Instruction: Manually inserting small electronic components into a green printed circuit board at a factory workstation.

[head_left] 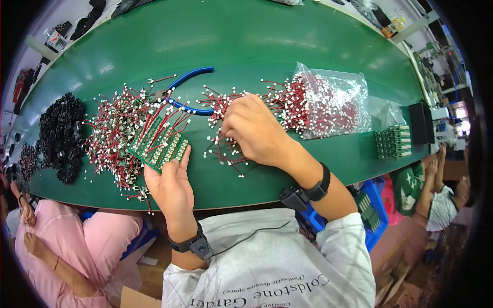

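Observation:
My left hand (173, 187) grips a green circuit board (159, 145) by its near edge and holds it tilted above the table. Rows of small metal parts cover the board, and red wires with white connectors stick up from it. To the right, my right hand (255, 128) has its fingers bent down into a loose pile of red connector wires (222, 105). Its fingertips are mostly hidden, so what they pinch does not show. Pliers with blue handles (191, 76) lie just beyond the board, between the two hands.
A big heap of wired parts (115, 136) lies left of the board, with a black heap (62, 131) beyond it. A clear plastic bag (336, 102) spills red wires at right, near stacked green boards (393, 142) and a black box (421, 123). A person in pink (61, 241) sits at left.

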`<state>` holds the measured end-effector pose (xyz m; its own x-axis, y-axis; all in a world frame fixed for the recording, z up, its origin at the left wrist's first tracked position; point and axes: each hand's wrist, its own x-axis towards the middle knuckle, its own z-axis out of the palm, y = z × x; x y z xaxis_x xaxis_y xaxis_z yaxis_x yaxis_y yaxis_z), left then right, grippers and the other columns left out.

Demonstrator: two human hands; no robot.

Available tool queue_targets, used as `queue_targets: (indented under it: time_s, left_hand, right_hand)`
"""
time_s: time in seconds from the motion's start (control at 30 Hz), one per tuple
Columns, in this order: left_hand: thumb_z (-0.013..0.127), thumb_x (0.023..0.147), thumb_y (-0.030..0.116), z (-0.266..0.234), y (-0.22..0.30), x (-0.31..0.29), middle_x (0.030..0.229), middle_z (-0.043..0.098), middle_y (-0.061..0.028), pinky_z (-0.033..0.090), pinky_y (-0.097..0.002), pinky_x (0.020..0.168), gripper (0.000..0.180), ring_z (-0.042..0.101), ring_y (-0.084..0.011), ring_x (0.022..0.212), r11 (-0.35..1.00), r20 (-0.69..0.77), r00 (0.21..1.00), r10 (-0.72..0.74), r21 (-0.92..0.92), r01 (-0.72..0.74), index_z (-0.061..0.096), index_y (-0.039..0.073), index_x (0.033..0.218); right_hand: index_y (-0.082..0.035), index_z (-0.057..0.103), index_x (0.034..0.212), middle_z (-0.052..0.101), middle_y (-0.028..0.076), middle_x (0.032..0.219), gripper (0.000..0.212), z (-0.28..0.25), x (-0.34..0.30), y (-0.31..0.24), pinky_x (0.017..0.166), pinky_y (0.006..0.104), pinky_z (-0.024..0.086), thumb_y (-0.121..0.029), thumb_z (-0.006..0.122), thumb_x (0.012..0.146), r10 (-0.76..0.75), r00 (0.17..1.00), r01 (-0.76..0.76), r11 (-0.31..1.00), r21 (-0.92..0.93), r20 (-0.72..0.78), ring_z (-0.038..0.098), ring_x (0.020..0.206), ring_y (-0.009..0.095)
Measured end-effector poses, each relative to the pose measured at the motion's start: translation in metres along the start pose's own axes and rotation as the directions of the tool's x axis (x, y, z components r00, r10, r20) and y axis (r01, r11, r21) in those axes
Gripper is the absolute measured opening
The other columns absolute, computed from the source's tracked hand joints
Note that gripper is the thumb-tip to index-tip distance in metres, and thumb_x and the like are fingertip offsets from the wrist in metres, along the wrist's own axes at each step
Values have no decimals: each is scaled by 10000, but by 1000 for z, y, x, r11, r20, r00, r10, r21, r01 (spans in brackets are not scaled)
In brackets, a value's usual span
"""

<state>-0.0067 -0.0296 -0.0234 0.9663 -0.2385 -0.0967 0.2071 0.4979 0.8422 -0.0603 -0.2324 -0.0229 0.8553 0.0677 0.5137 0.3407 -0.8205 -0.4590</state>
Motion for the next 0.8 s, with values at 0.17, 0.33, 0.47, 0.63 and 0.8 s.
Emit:
queue_targets:
  time_s: [0.17, 0.33, 0.47, 0.63, 0.8]
  left_hand:
    - [410, 828, -106, 2, -1, 0, 1194, 569, -129, 470, -522, 1010, 484, 601, -233, 1058, 1000, 8, 1000, -1, -16, 1, 432, -10, 1303]
    - [405, 821, -108, 8, -3, -1, 1222, 561, -136, 460, -528, 1016, 530, 597, -242, 1072, 1000, 41, 999, -3, -24, 4, 407, 0, 1340]
    - [405, 824, -103, 8, -5, 0, 1245, 548, -144, 458, -529, 1013, 544, 593, -253, 1085, 1000, 71, 997, -4, -26, 6, 387, 4, 1357]
    - [404, 824, -106, 14, -7, 1, 1241, 551, -140, 458, -529, 1012, 540, 591, -253, 1087, 999, 82, 997, -16, -31, 19, 389, 5, 1352]
    - [403, 826, -115, 32, -8, -1, 1211, 562, -135, 465, -504, 1012, 511, 592, -242, 1084, 997, 107, 992, -70, -33, 74, 410, -5, 1325]
  right_hand:
    - [-11, 537, 900, 595, 108, 858, 32, -19, 2, 1, 758, 331, 489, -15, 567, 894, 281, 959, -263, 933, 246, -42, 606, 799, 239]
    - [-13, 484, 986, 588, 56, 800, 53, -23, 2, 13, 584, 258, 475, -58, 484, 958, 585, 809, -375, 445, 814, 53, 553, 660, 105]
    - [-60, 484, 915, 482, -8, 698, 15, -30, 3, 18, 429, 213, 270, -60, 470, 917, 703, 671, -428, 106, 898, 237, 348, 523, 45]
    - [-77, 495, 890, 359, -56, 641, 39, -35, 2, 16, 426, 210, 194, -53, 469, 874, 672, 661, -417, -41, 908, 334, 272, 514, 32]
    - [-51, 524, 977, 340, -82, 634, 118, -35, 0, 10, 444, 213, 206, -152, 464, 967, 606, 746, -468, 183, 865, 275, 272, 518, 24]
